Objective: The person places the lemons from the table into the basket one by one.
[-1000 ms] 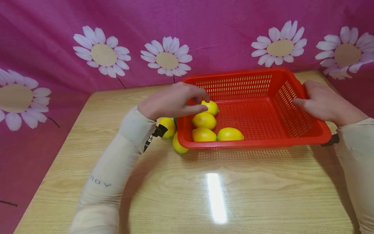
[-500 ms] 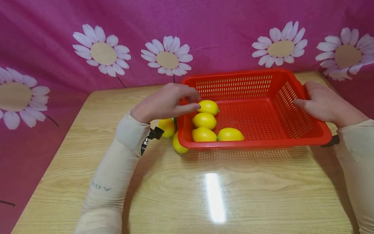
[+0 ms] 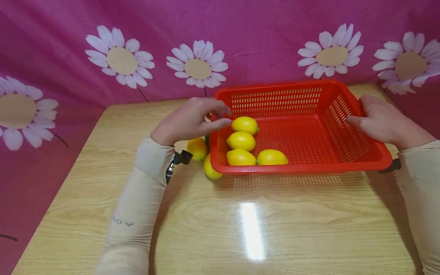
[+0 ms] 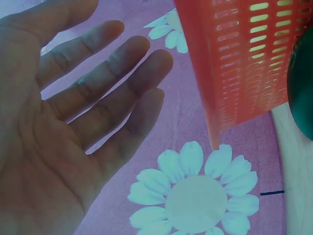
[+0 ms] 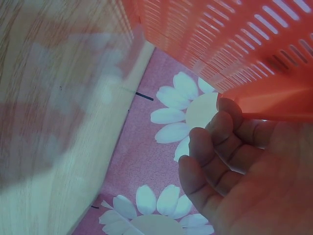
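A red plastic basket (image 3: 288,168) with slotted walls stands on the table. Several yellow lemons (image 3: 240,141) lie along its left end. My right hand (image 3: 385,120) grips the basket's right rim, thumb inside and fingers curled under it from outside, as the right wrist view shows. Over the left rim hovers my left hand (image 3: 192,120), its relaxed fingers holding nothing; the left wrist view shows its palm (image 4: 54,161) bare beside the basket wall (image 4: 234,63). In the head view its thumb tip is close to the rearmost lemon (image 3: 245,125).
Outside the basket's left end, a yellow lemon (image 3: 212,170) and a yellow-orange fruit (image 3: 197,149) lie on the wooden table (image 3: 192,229). A dark green rounded thing (image 4: 301,83) sits there too, mostly hidden in the head view. A pink flowered cloth (image 3: 258,38) hangs behind.
My left hand has drawn back leftward, from above the rearmost lemon to over the basket's left rim. The right hand, basket and lemons have stayed put.
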The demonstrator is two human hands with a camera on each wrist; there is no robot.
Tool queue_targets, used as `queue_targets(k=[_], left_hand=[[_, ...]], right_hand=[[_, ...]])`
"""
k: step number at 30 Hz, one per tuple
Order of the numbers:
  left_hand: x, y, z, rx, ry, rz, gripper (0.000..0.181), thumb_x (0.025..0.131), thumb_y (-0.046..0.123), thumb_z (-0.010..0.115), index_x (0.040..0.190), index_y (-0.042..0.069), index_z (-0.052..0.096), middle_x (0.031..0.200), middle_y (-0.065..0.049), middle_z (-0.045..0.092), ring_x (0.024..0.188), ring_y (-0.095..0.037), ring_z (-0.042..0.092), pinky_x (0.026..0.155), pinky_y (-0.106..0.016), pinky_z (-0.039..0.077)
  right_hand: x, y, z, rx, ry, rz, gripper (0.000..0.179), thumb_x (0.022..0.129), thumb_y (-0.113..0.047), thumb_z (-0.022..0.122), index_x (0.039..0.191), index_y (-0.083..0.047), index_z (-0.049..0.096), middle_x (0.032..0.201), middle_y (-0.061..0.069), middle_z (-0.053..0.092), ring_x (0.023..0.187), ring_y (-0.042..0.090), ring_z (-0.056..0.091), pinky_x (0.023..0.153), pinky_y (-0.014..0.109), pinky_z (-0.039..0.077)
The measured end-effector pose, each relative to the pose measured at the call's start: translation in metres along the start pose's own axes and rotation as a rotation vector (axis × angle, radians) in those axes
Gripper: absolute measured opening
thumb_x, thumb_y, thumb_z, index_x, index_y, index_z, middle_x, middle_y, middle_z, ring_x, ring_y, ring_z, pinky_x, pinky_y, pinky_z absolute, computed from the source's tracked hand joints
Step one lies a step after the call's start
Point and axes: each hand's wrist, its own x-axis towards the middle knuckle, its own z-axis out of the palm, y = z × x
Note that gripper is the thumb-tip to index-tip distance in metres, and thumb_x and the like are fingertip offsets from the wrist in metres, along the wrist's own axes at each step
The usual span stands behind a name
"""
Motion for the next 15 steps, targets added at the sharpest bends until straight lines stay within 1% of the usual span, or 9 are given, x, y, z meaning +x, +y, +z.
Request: queue_targets(k=[3, 6, 10, 13, 15], left_hand=[[-0.0011, -0.0015, 0.0025, -0.009, 0.023, 0.001, 0.028, 0.099, 0.030, 0.070, 0.122, 0.014, 0.074, 0.113, 0.000, 0.077, 0.096, -0.014, 0.068, 0.090, -0.033, 0.059], [-0.0015, -0.0029, 0.0051, -0.007, 0.025, 0.002, 0.029, 0.099, 0.031, 0.070, 0.121, 0.013, 0.074, 0.113, 0.000, 0.077, 0.098, -0.014, 0.067, 0.090, -0.031, 0.058], [-0.0025, -0.0055, 0.0082, -0.012, 0.029, -0.006, 0.028, 0.099, 0.032, 0.070, 0.120, 0.014, 0.074, 0.113, 0.001, 0.076, 0.099, -0.014, 0.065, 0.089, -0.030, 0.057], [-0.0037, -0.0074, 0.0096, -0.015, 0.034, -0.021, 0.028, 0.098, 0.032, 0.071, 0.120, 0.015, 0.073, 0.113, 0.001, 0.076, 0.099, -0.014, 0.065, 0.089, -0.031, 0.058], [-0.0044, -0.0089, 0.0107, -0.019, 0.035, -0.026, 0.028, 0.098, 0.033, 0.071, 0.120, 0.015, 0.073, 0.113, 0.002, 0.076, 0.099, -0.013, 0.065, 0.089, -0.031, 0.058]], right_hand=[[0.0006, -0.0005, 0.0003, -0.005, 0.000, -0.003, 0.053, 0.101, -0.030, 0.059, 0.130, 0.012, 0.042, 0.103, 0.027, 0.059, 0.083, 0.033, 0.061, 0.063, 0.033, 0.048], [0.0011, -0.0003, -0.0001, -0.013, 0.006, 0.004, 0.052, 0.100, -0.028, 0.060, 0.129, 0.012, 0.042, 0.103, 0.028, 0.058, 0.084, 0.034, 0.060, 0.064, 0.036, 0.050], [0.0020, 0.0004, 0.0000, -0.014, 0.022, 0.004, 0.050, 0.099, -0.026, 0.060, 0.127, 0.012, 0.043, 0.101, 0.028, 0.058, 0.083, 0.035, 0.059, 0.063, 0.035, 0.049], [0.0028, 0.0002, 0.0012, -0.020, 0.039, -0.007, 0.048, 0.099, -0.026, 0.060, 0.124, 0.012, 0.044, 0.100, 0.027, 0.058, 0.083, 0.035, 0.059, 0.062, 0.032, 0.045], [0.0028, 0.0004, 0.0017, -0.024, 0.042, -0.011, 0.048, 0.100, -0.027, 0.059, 0.124, 0.012, 0.045, 0.100, 0.027, 0.058, 0.083, 0.035, 0.059, 0.063, 0.032, 0.044]])
